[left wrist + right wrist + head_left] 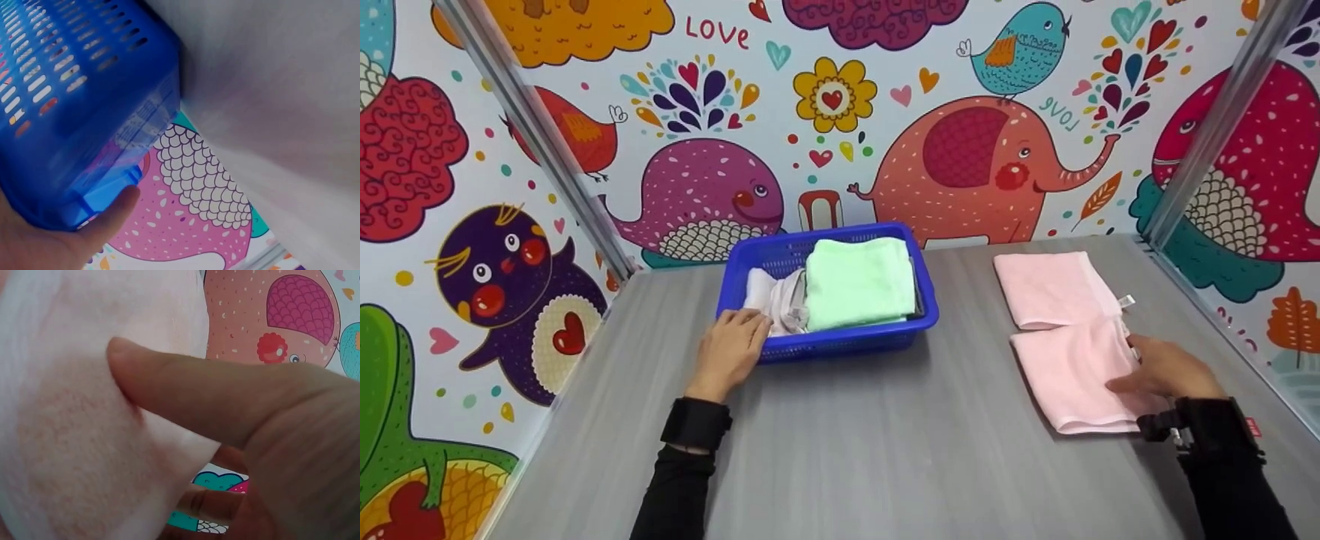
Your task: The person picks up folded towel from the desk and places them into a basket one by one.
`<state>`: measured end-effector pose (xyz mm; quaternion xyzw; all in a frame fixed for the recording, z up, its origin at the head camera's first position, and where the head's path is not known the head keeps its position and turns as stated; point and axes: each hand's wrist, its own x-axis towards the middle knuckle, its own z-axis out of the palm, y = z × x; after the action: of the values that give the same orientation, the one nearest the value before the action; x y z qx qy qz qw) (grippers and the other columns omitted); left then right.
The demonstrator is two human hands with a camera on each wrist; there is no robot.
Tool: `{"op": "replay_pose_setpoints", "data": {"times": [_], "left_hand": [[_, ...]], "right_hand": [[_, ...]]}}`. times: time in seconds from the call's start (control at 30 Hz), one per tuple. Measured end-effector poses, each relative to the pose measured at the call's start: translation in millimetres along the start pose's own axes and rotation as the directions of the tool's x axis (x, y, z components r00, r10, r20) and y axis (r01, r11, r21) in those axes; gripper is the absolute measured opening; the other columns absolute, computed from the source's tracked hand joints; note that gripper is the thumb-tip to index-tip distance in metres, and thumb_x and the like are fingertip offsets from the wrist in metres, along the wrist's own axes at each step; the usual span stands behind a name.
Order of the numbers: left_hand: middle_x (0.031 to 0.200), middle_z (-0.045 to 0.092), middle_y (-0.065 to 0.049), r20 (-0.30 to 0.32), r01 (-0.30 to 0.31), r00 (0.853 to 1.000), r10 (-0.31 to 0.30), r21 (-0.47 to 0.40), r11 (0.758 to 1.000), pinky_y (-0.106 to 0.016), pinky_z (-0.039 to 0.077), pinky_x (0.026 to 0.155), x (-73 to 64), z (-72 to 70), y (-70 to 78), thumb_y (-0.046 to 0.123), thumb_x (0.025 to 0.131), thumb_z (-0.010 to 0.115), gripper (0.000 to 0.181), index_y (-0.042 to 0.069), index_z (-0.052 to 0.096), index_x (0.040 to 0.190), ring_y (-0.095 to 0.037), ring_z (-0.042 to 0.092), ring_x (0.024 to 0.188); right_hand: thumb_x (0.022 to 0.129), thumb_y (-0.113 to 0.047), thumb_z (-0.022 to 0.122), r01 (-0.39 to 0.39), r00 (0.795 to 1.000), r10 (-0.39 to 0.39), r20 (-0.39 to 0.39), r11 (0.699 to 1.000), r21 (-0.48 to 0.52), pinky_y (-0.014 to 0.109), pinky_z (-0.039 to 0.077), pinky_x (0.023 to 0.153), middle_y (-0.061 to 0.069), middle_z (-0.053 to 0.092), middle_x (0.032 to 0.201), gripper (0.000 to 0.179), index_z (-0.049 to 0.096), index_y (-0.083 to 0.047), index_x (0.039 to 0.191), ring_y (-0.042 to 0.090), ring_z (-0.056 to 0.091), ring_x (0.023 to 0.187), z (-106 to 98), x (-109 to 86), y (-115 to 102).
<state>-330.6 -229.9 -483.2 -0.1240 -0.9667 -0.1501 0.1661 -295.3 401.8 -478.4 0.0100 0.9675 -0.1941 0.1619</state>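
A blue plastic basket (847, 348) stands at the back of the table, holding a folded mint-green towel (859, 285) and crumpled pale cloths (780, 296). My left hand (729, 352) grips the basket's front left corner; in the left wrist view its thumb (115, 216) lies along the outside under the rim. To the right are two folded pink towels, the farther towel (1054, 289) and the nearer towel (1076, 375), touching along one edge. My right hand (1174, 371) pinches the nearer towel's right side, thumb (169, 379) on top, other fingers partly hidden behind the cloth.
The grey table (900, 465) is bounded by printed walls at the back and both sides. Metal corner posts (547, 142) stand at the left and right. A small white label (1126, 301) sticks out from the farther towel.
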Motion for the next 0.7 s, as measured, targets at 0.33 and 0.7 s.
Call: {"op": "replay_pose_setpoints", "data": {"times": [0.33,0.7], "left_hand": [[0.137,0.067,-0.011,0.038,0.019,0.999,-0.019,-0.005,1.000,-0.057,0.049,0.104,1.1,-1.0,1.1,0.038,0.110,0.043,0.046,0.010,0.072,0.130,-0.036,0.058,0.126],[0.131,0.070,-0.010,-0.018,0.003,1.000,-0.003,0.002,1.000,-0.061,0.049,0.097,0.4,-0.3,3.1,0.035,0.110,0.044,0.042,0.011,0.075,0.125,-0.037,0.060,0.122]], "right_hand": [[0.081,-0.048,0.084,0.072,0.997,-0.072,-0.020,0.997,-0.037,0.072,0.040,0.105,0.047,0.043,0.143,0.114,0.027,0.024,0.148,0.055,0.052,0.119,12.6,2.9,-22.6],[0.079,-0.033,0.088,0.267,0.957,-0.263,-0.124,0.964,0.014,0.066,0.044,0.105,0.046,0.052,0.135,0.101,0.035,0.026,0.143,0.056,0.058,0.120,55.2,12.7,-87.1]]}}
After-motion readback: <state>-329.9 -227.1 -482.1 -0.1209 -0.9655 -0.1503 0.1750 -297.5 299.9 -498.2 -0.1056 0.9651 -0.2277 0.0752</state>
